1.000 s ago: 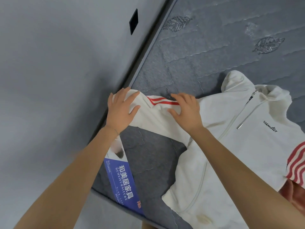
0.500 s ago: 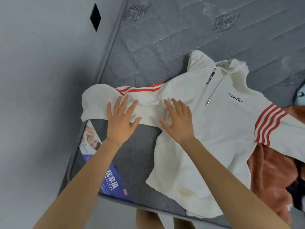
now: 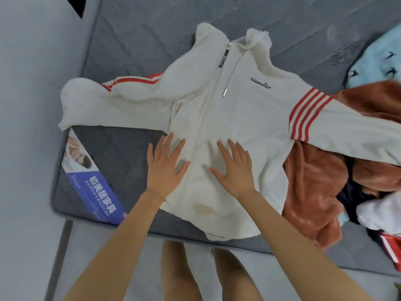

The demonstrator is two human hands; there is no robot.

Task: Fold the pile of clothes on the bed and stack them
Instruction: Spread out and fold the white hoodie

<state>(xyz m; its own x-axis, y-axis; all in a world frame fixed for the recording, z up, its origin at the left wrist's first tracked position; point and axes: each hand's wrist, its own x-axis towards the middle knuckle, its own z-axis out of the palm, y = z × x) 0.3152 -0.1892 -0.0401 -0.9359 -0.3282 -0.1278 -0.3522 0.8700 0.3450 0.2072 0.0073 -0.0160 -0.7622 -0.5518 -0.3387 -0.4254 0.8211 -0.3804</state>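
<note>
My bare legs (image 3: pixel 180 274) stand against the near edge of the grey quilted mattress (image 3: pixel 130 40). Pale grey floor (image 3: pixel 26 148) runs along its left edge. A blue printed label (image 3: pixel 97 192) lies at the near left corner. My left hand (image 3: pixel 165 168) and right hand (image 3: pixel 235 170) lie flat with fingers spread, pressing the lower front of the white zip hoodie (image 3: pixel 238 118), one either side of the zip. The hoodie lies face up. One sleeve reaches the left edge and the other drapes over a rust-orange fleece (image 3: pixel 310 192) heaped by the right edge. A light blue cloth (image 3: pixel 379 57) lies farther back.
</note>
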